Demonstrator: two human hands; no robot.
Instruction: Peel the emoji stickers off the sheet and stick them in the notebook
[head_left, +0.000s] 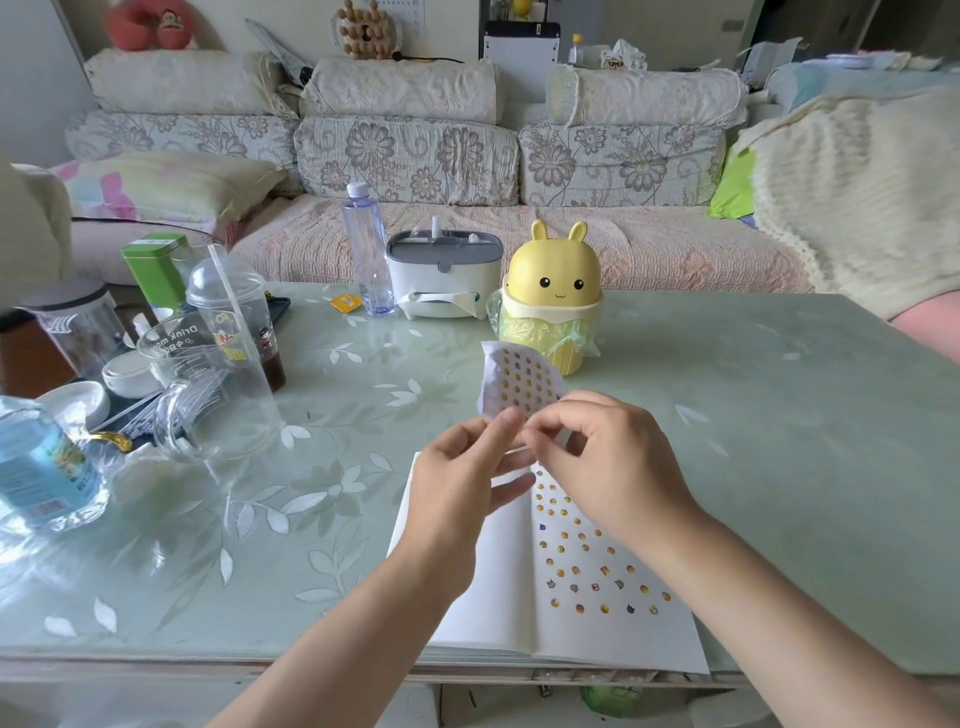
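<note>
Currently left hand (457, 483) pinches curled white emoji sticker sheet (519, 379), right hand (608, 457) pinching its near edge, open white paper notebook (511, 597) just below, nearer.

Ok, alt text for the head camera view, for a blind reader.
Two bare hands hold a curled white sheet of yellow emoji stickers above an open white notebook: the left hand grips its lower edge, the right hand pinches at it. The right page carries many stuck stickers; a yellow rabbit-shaped bin stands behind on the pale green table.
</note>
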